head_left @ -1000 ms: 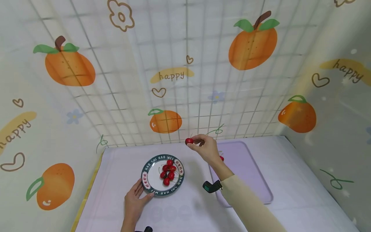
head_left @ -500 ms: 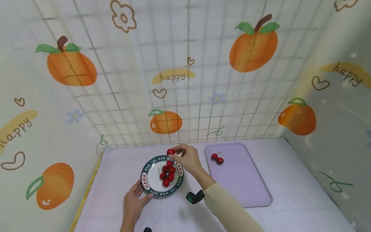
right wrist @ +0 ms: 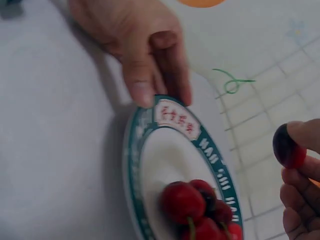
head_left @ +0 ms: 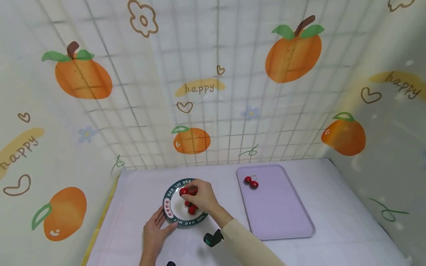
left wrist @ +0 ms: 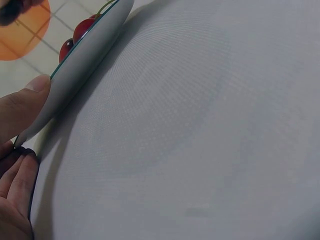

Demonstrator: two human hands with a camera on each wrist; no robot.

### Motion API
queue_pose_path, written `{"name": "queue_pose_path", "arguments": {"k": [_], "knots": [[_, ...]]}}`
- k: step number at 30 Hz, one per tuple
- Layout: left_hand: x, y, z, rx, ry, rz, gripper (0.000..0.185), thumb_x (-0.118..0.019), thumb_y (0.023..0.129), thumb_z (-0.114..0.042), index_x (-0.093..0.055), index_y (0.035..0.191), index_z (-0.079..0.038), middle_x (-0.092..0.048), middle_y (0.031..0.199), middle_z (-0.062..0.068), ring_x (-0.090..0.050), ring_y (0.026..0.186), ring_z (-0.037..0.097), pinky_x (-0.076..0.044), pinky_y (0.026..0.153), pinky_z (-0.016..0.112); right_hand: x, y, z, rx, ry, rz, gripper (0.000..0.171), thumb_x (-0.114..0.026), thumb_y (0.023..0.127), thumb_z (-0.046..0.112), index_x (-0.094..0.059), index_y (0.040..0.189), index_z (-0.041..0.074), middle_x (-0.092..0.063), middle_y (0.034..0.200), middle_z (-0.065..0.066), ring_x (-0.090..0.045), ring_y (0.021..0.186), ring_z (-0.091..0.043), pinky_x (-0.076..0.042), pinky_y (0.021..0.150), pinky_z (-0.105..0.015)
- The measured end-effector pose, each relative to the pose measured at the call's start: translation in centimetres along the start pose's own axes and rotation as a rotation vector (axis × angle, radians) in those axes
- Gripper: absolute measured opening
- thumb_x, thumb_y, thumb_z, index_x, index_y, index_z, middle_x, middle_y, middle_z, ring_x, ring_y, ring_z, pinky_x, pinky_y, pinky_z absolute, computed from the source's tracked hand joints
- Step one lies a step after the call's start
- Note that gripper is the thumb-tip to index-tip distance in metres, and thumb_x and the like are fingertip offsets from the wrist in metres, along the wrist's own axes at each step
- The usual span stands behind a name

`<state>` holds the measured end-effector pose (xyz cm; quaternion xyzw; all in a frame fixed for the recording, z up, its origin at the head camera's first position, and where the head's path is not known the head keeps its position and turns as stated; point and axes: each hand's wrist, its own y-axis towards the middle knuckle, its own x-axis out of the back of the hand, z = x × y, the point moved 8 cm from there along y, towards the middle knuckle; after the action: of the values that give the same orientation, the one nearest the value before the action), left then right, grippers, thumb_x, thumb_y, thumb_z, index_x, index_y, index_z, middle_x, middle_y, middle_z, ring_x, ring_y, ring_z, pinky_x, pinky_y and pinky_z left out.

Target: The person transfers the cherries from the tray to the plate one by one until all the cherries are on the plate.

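Observation:
A round white plate (head_left: 178,210) with a dark green lettered rim stands on the table. My left hand (head_left: 154,232) holds its near left edge, the thumb and fingers spread along the rim; in the left wrist view the thumb (left wrist: 27,102) lies against the plate's side. Above the plate, my right hand (head_left: 204,195) pinches a dark red cherry (head_left: 183,191) between thumb and fingertips, and the right wrist view shows this cherry (right wrist: 288,146) raised off the plate. Several stemmed cherries (right wrist: 182,202) lie on the plate, partly hidden by the right hand in the head view.
To the right lies a flat lilac tray (head_left: 279,210) with two cherries (head_left: 254,184) near its back left corner. A white cloth covers the table (head_left: 346,221). A curtain (head_left: 229,103) printed with oranges surrounds the back and sides.
My right hand has carried the cherry leftward from near the tray to above the plate, then lower over it. The left hand has stayed at the plate's rim.

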<state>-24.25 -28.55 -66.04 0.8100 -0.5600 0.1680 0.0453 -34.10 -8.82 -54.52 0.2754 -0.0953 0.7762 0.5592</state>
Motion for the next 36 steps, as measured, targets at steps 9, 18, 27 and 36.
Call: {"name": "queue_pose_path", "arguments": {"k": [9,18,27,36], "knots": [[-0.1,0.2,0.6,0.002,0.002,-0.007,0.101,-0.098,0.070,-0.020,-0.046,0.157,-0.007,-0.049,0.158,0.018,-0.052,0.143,0.032,-0.051,0.111,0.027,-2.8,-0.5,-1.4,0.024,-0.159,0.090,0.027,-0.091,0.085,0.025,-0.079,0.106,0.014,-0.072,0.096,0.006,-0.062,0.088,-0.009,-0.063,0.080,-0.022],[-0.1,0.1,0.3,-0.013,-0.011,-0.010,0.099,-0.098,0.071,-0.016,-0.047,0.156,-0.006,-0.051,0.156,0.020,-0.054,0.141,0.036,-0.052,0.109,0.027,-5.1,-0.6,-1.4,0.097,-0.334,0.170,0.025,-0.091,0.084,0.025,-0.078,0.102,0.013,-0.061,0.088,0.008,-0.052,0.082,-0.007,-0.057,0.074,-0.019],[-0.4,0.2,0.3,-0.018,-0.035,0.004,0.100,-0.097,0.071,-0.015,-0.046,0.157,-0.006,-0.050,0.157,0.019,-0.052,0.143,0.034,-0.051,0.109,0.024,-5.3,-0.7,-1.1,0.110,-0.418,0.182,0.027,-0.092,0.083,0.025,-0.078,0.104,0.013,-0.062,0.090,0.006,-0.052,0.085,-0.009,-0.059,0.079,-0.021],[-0.2,-0.1,0.1,-0.023,-0.020,0.001,0.099,-0.097,0.072,-0.016,-0.046,0.156,-0.005,-0.049,0.157,0.020,-0.052,0.142,0.035,-0.051,0.110,0.026,-4.9,-0.8,-1.1,0.099,-0.408,0.193,0.028,-0.091,0.085,0.026,-0.078,0.107,0.013,-0.063,0.095,0.005,-0.053,0.088,-0.010,-0.060,0.084,-0.023]]}}
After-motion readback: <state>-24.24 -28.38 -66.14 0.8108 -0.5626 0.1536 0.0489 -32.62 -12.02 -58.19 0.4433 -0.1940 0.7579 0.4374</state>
